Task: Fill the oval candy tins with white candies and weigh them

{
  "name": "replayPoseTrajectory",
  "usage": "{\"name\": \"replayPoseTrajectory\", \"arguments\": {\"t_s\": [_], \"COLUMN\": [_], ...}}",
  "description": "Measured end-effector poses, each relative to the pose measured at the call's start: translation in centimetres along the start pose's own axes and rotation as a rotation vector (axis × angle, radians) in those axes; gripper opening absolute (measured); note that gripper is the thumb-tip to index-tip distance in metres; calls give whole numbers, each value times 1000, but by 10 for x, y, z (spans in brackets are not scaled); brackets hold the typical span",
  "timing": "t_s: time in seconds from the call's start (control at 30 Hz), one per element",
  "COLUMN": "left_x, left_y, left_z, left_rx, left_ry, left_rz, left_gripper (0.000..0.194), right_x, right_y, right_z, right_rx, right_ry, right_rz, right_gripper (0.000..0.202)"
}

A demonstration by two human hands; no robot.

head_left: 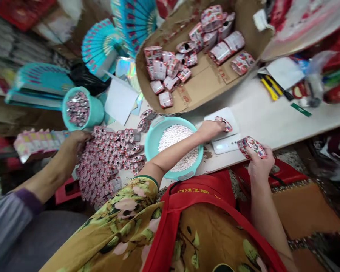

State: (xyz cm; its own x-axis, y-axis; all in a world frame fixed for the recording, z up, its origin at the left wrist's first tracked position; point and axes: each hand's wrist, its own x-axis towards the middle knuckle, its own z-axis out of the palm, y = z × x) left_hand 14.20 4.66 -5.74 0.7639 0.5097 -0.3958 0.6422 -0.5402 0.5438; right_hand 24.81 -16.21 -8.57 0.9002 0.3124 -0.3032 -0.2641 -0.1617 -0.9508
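While the left hand pinches one packet at the white scale and fingers of the right hand grip a second packet, slackened hold could drop either.

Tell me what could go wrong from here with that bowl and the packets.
The left forearm reaches across the bowl of white pellets, so it might catch the rim and spill some. The packet in the right hand is near the table's front edge; if it slips, it could fall. The crowded heap of packets may topple if nudged.
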Motion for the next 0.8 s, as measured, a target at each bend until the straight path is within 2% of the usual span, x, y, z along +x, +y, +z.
{"name": "replayPoseTrajectory", "arguments": {"t_s": [0.1, 0.2, 0.27, 0.3, 0.37, 0.4, 0.43, 0.5, 0.57, 0.6, 0.63, 0.7, 0.8], "left_x": [-5, -35, -73, -96, -143, -163, -180, -199, -199, -194, -187, -172, -160], "left_y": [-6, -24, -45, -58, -88, -104, -121, -157, -192, -208, -222, -245, -264], "left_z": [-10, -37, -63, -76, -99, -108, -114, -118, -111, -106, -100, -91, -87], "left_rx": [43, 17, -41, -89, -152, -122, -51, 111, 214, 234, 241, 230, 178], "left_ry": [3, 129, 316, 452, 717, 791, 796, 680, 512, 445, 392, 326, 290], "left_rz": [55, -10, -119, -199, -406, -546, -688, -914, -1010, -1019, -1014, -992, -973], "left_gripper": [17, 19, 20, 20, 21, 23, 25, 31, 35, 36, 38, 39, 40], "right_x": [12, 23, 29, 32, 34, 33, 31, 23, 14, 11, 8, 8, 13], "right_y": [1, 4, 9, 12, 15, 13, 7, -16, -48, -64, -76, -89, -73], "right_z": [32, 71, 95, 105, 117, 121, 123, 129, 148, 165, 189, 252, 360], "right_rx": [-6, -83, -165, -204, -283, -324, -362, -403, -372, -338, -304, -275, -370], "right_ry": [-67, -144, -203, -238, -295, -301, -289, -234, -216, -251, -323, -539, -841], "right_rz": [-6, -79, -157, -184, -225, -268, -331, -494, -623, -651, -655, -563, -362], "right_gripper": [60, 59, 57, 56, 55, 57, 59, 62, 57, 52, 47, 41, 37]}}
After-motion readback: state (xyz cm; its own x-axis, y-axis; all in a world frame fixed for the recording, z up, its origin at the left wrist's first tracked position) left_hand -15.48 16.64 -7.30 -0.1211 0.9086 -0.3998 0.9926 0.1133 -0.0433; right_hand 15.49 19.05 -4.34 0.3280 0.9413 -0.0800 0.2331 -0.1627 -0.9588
